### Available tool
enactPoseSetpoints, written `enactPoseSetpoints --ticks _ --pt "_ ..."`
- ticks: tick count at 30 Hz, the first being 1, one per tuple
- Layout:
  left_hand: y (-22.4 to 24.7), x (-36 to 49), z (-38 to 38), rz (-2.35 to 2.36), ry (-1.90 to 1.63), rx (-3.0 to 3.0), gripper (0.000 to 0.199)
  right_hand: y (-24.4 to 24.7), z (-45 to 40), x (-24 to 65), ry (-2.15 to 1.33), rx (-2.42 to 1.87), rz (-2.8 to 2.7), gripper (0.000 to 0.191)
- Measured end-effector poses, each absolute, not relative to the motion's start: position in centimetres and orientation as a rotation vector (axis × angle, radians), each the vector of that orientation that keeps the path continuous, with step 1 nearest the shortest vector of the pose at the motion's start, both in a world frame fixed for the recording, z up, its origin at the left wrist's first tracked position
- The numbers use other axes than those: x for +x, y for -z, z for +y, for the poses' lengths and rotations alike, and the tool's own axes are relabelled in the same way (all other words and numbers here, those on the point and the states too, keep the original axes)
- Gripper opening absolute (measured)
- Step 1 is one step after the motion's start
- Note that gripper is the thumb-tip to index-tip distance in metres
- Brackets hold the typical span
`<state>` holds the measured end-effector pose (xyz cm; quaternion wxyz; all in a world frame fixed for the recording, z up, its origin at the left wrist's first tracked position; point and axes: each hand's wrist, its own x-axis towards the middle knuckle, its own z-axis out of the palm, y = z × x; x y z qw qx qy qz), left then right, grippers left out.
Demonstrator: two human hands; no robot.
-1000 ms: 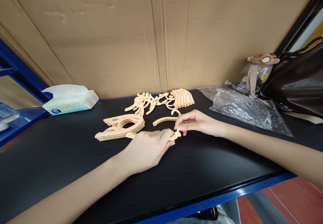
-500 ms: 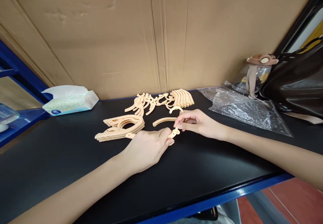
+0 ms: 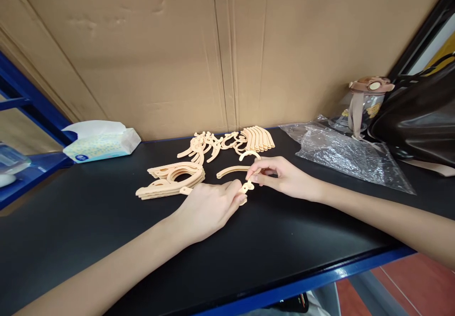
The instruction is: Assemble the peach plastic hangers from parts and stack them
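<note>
Beige hanger arm (image 3: pixel 245 189) stuck out both sides of my pinching left hand (image 3: pixel 209 209); my right hand (image 3: pixel 275 176) pinched a hanger hook (image 3: pixel 250 153), curve beyond fingertips.

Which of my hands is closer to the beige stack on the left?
Left. Your left hand is just right of the beige stack and a little nearer you; your right hand is farther off to the stack's right, beyond the left hand.
</note>
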<state>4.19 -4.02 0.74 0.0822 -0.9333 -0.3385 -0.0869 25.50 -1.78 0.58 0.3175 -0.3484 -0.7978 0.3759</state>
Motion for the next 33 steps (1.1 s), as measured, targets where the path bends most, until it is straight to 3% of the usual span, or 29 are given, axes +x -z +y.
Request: enactPoseSetpoints --ticks 15,25,29,33 --pt "-0.4 4.0 -3.9 -1.021 0.278 -2.825 0.032 -0.3 -2.2 25.2 -1.111 -0.940 -2.047 0.016" --pt "-1.5 4.3 -4.1 -1.331 0.287 -2.988 0.027 -0.3 -2.5 25.3 -0.876 -0.887 -2.163 0.018" --pt "-1.9 4.5 -4.4 -1.615 0.508 -3.191 0.027 -0.4 -2.7 25.4 -0.647 -0.884 -2.024 0.033" --pt "-1.8 4.6 -4.4 -1.984 0.952 -3.480 0.024 -0.3 -1.6 26.1 -0.380 -0.995 -2.024 0.016"
